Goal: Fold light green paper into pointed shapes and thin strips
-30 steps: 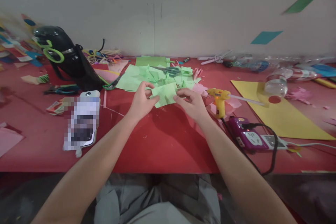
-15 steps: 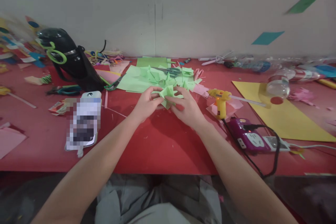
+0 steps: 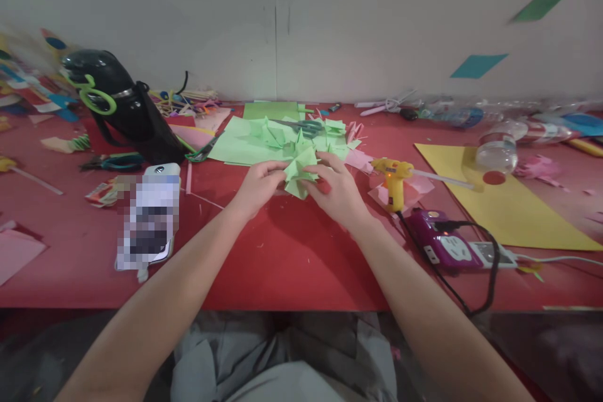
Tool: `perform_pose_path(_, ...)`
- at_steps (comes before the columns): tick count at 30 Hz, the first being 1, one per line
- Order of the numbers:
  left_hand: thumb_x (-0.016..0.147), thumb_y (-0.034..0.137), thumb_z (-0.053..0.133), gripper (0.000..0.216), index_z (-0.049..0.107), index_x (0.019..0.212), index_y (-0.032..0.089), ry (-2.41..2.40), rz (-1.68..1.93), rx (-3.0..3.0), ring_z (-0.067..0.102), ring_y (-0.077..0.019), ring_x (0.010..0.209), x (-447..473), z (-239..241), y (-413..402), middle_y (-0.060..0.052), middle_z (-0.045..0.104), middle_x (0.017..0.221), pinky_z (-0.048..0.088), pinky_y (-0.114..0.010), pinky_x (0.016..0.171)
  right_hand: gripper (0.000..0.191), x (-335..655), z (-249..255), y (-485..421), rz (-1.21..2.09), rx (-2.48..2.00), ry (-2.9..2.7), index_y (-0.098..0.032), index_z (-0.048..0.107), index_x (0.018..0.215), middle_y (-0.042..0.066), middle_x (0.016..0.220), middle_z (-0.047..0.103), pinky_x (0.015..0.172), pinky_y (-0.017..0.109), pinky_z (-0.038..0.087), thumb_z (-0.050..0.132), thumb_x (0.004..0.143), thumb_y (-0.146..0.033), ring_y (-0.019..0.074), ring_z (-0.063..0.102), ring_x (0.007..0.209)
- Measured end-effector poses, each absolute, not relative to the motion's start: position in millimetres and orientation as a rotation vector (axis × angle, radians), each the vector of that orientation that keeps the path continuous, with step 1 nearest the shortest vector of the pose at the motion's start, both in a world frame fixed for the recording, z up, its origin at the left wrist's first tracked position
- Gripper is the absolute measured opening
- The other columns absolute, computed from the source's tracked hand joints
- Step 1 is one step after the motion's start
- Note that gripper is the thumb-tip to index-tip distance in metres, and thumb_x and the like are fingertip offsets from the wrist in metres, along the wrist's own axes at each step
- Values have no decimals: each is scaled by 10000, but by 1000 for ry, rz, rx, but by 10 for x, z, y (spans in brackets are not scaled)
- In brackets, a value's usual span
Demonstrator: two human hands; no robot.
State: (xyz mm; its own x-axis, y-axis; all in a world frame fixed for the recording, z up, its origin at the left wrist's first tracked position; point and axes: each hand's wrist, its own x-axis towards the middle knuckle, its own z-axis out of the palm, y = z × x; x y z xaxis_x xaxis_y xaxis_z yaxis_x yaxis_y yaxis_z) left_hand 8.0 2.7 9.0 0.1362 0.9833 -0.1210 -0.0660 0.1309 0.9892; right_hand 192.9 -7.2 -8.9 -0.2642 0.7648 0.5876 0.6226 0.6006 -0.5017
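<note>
fingers of the left hand (image 3: pixel 262 187) and right hand (image 3: pixel 340 193) pinch opposite sides of a folded green paper (image 3: pixel 298 171) at a red table (image 3: pixel 287 257), its long axis slanting away rightward, neither hand clearly nearer, green sheets (image 3: pixel 230 143) just beyond.

Open tabletop (image 3: pixel 287 264) nearside, glue gun (image 3: pixel 394 183) rightward

Craft workspace: glue gun (image 3: pixel 394 184), scissors (image 3: pixel 307 129), yellow paper (image 3: pixel 513 213).

Held paper (image 3: pixel 296 181) light green; tabletop (image 3: pixel 282 257) red; glue gun (image 3: pixel 394 187) yellow.
</note>
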Motion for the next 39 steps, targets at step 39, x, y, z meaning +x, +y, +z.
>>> perform_pose_path(39, 929, 173, 493, 271, 702, 1097, 205, 1438, 1026, 2490, 699, -197, 945, 56, 92, -120, -57, 752, 1072, 530, -296, 786, 257, 1821, 147, -260, 329, -1534, -2512, -221, 605, 1103, 42, 877, 731, 573, 252, 296, 530, 864, -164, 194, 638, 757)
